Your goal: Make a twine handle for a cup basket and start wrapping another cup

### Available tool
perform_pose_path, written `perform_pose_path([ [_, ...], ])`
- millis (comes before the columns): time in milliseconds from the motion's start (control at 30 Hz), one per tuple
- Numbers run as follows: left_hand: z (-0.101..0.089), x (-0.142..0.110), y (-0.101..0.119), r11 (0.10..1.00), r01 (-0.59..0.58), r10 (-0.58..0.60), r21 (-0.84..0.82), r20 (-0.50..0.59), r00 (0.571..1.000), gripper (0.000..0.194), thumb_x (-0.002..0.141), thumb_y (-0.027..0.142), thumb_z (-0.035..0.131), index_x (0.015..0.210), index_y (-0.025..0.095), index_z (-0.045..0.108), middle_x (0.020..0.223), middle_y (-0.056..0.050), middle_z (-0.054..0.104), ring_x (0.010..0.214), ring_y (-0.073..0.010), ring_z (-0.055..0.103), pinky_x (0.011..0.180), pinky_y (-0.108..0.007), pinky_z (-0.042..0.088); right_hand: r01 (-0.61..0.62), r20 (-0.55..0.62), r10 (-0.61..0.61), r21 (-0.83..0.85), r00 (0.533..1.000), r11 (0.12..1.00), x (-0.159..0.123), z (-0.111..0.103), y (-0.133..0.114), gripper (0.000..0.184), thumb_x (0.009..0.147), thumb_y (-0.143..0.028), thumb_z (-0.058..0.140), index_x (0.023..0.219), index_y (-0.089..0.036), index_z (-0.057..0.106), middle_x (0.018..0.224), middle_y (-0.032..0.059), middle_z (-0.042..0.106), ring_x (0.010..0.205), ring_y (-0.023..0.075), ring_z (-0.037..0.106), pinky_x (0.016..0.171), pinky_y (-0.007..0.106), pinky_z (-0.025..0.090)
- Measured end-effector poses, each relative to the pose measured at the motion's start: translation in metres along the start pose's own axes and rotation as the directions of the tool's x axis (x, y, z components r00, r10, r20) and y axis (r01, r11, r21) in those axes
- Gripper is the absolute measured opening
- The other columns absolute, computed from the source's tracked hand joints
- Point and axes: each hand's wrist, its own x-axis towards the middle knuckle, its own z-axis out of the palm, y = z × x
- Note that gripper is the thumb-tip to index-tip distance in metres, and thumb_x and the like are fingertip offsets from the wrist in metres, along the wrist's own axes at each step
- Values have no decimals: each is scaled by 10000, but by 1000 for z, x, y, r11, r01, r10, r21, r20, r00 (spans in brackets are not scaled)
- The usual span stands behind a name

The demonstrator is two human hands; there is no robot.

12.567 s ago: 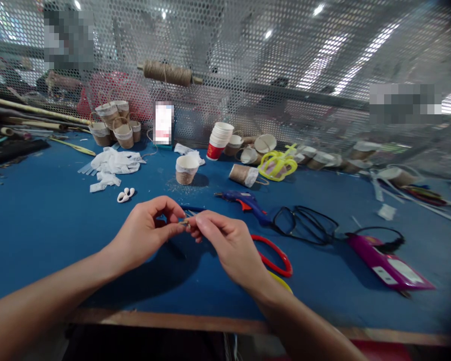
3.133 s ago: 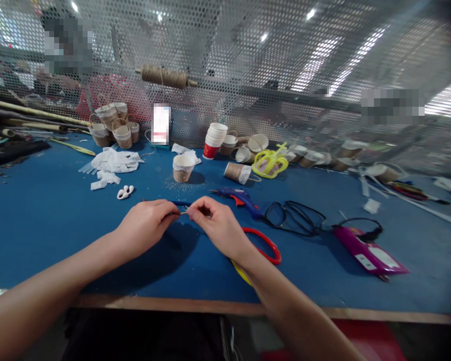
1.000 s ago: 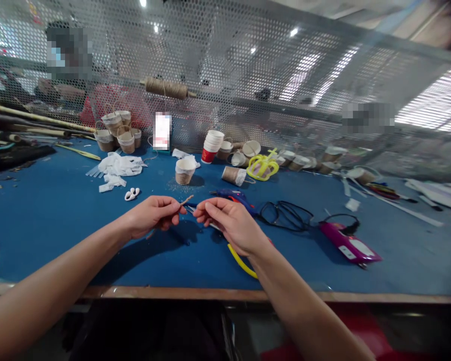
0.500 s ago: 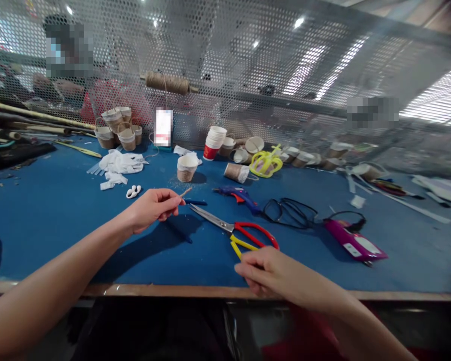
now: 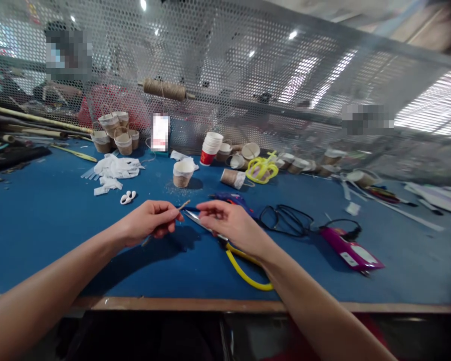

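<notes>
My left hand [image 5: 152, 220] is closed in a pinch on a short piece of twine [image 5: 184, 204], whose frayed end sticks out past the fingertips. My right hand [image 5: 231, 223] hovers just right of that end, fingers stretched forward and apart, nothing visible in them. Beneath it lie scissors [image 5: 237, 271], their blades pointing toward my left hand; the red handle is hidden. A dark blue stick-like item behind the twine is partly covered. Beyond my hands stands a small twine-wrapped cup [image 5: 182, 175] with a white rim.
A blue glue gun [image 5: 235, 198] lies behind my right hand, near a coiled black cable [image 5: 285, 220] and a purple power strip [image 5: 351, 250]. White gloves [image 5: 118, 166] lie left. Stacked paper cups [image 5: 211, 149], wrapped cups [image 5: 124, 143] and a phone [image 5: 160, 133] stand along the mesh panel.
My right hand has left the scissors handles and moved forward and left, close to the twine. The scissors now lie on the table. My left hand still pinches the twine.
</notes>
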Motion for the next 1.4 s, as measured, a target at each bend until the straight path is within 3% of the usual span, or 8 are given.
perform_pose_path([
  [133,2,-2,-1,998,13,-9,-64,60,998,280,752,416,578,747,135,581,541,39,512,386,-30,364,402,-190,208,99,37,-107,183,994,978,19,17,-5,272,704,-365,633,887,-173,573,785,30,606,590,105,530,511,240,445],
  [433,6,-2,-5,996,-17,14,93,34,999,291,762,432,549,710,146,550,561,37,531,402,-40,374,399,-188,229,239,-83,-256,-167,963,956,18,25,-5,370,835,-404,471,543,-178,451,507,-33,440,491,80,378,492,231,317],
  [633,5,-5,-4,994,-26,23,108,31,999,273,797,399,507,743,138,564,556,40,508,402,-36,348,402,-192,203,131,49,-129,-26,990,991,20,14,-2,512,811,-611,338,625,-170,520,555,16,543,477,102,483,461,233,371],
  [733,4,-5,-3,995,-9,7,103,15,1000,244,791,370,524,742,134,563,547,41,495,407,-37,335,412,-199,197,79,-68,-98,-246,993,966,23,-15,-3,542,844,-584,286,704,-153,582,635,61,614,542,132,549,521,252,410],
  [867,3,-4,-1,989,-21,26,148,-30,999,228,787,360,529,733,140,556,578,37,502,432,-42,327,434,-204,207,-290,-289,86,-802,953,521,34,-59,10,310,879,-311,376,927,-126,620,927,122,668,832,211,613,669,269,409],
  [967,2,-4,1,972,-56,74,227,-71,995,249,808,374,493,758,142,567,605,23,519,474,-59,331,458,-210,229,-337,-264,224,-844,938,417,43,-72,31,242,803,-191,480,873,-38,654,953,218,657,857,268,621,658,279,401],
  [1200,-3,-2,0,948,-100,142,301,-121,982,224,790,363,510,779,148,571,649,12,541,534,-81,396,491,-221,291,-413,-301,320,-828,898,379,53,-71,64,199,739,-185,545,829,-62,673,934,210,668,837,260,634,585,251,381],
  [1400,-4,3,-4,970,-130,164,207,-157,974,168,763,309,552,761,142,539,622,32,515,500,-65,440,495,-220,334,-434,-332,283,-745,900,507,46,-81,67,144,704,-223,556,645,-115,630,712,138,676,726,247,633,528,251,363],
])
